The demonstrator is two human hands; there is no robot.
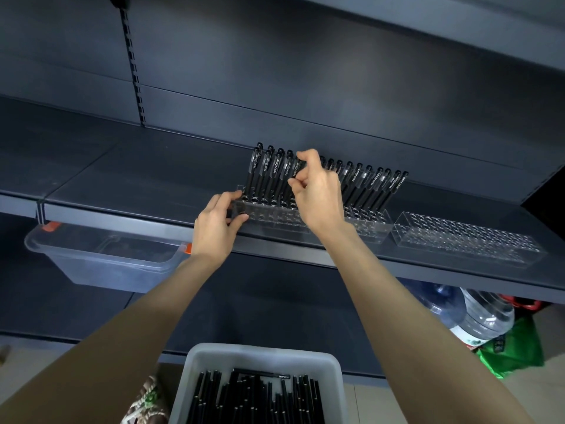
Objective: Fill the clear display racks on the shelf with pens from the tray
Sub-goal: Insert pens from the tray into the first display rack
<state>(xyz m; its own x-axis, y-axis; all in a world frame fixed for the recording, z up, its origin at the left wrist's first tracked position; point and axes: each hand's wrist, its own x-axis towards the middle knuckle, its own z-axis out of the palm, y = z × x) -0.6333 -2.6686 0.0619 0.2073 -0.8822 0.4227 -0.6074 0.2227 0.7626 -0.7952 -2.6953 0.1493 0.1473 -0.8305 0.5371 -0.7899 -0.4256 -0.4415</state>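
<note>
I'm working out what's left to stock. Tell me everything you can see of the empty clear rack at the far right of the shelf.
The empty rack is a long, low box of clear plastic, its top pierced with rows of round holes, and every hole is vacant. It lies flat on the dark shelf near the front edge, just right of the part-filled rack. Only the shelf plainly touches it.

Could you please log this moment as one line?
left hand grips part-filled rack | right hand pinches pen | far-right rack empty | tray holds pens
</note>
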